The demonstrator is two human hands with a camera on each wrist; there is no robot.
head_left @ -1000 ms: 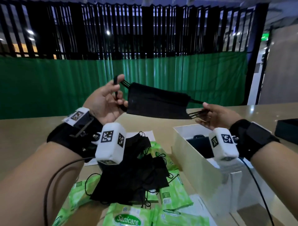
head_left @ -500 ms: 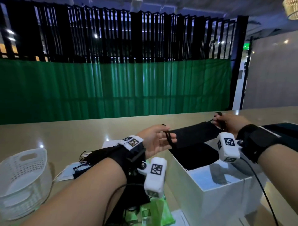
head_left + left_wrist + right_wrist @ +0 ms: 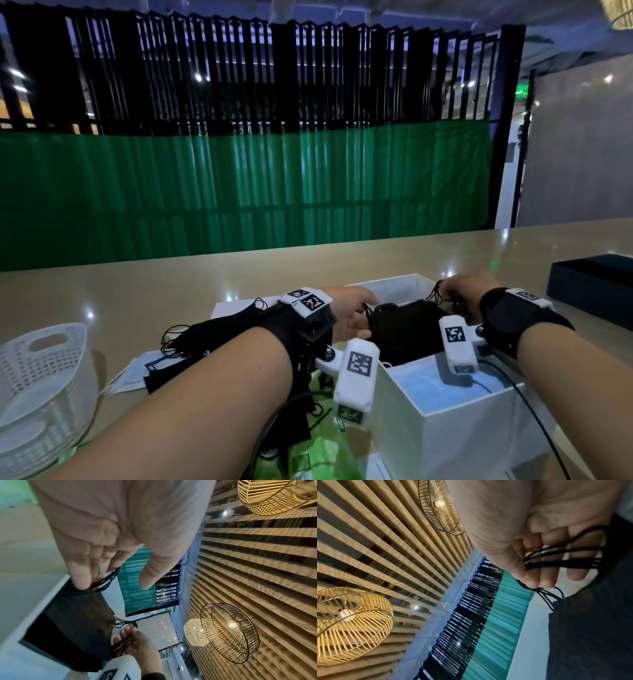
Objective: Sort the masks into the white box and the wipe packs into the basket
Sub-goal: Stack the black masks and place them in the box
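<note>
Setting: glossy beige counter [image 3: 191, 284] before a green curtain and dark slatted screens; woven lamp shades show overhead in both wrist views.
White box [image 3: 455, 431]: stands toward the counter's near right side, lid off, black and pale blue masks already lying inside.
Mask in hand [image 3: 407, 325]: a black mask, possibly a small stack since several ear loops bunch at each end, spans between both hands and sits low in the box's far part.
Left hand [image 3: 352, 315]: over the box's left wall; fingers [image 3: 80, 577] hook the bundled loops, thumb apart from them, a loose grasp.
Right hand [image 3: 466, 291]: at the box's far right corner; fingers [image 3: 544, 578] curled round the black loops, thumb closing on them.
Unsorted masks [image 3: 219, 337]: a black heap and a pale blue one beneath it lie left of the box, mid-counter.
Wipe packs [image 3: 308, 455]: green packs by the near edge, largely hidden under the left forearm; none reads as moved.
Basket [image 3: 44, 377]: white, perforated, at the near left edge; no pack shows inside.
Navy box [image 3: 596, 284]: dark, on the counter at the right edge, apart from the work.
Progress: early to middle, I judge. Some masks are boxed, this one is about to be let go; the heap and every wipe pack remain.
</note>
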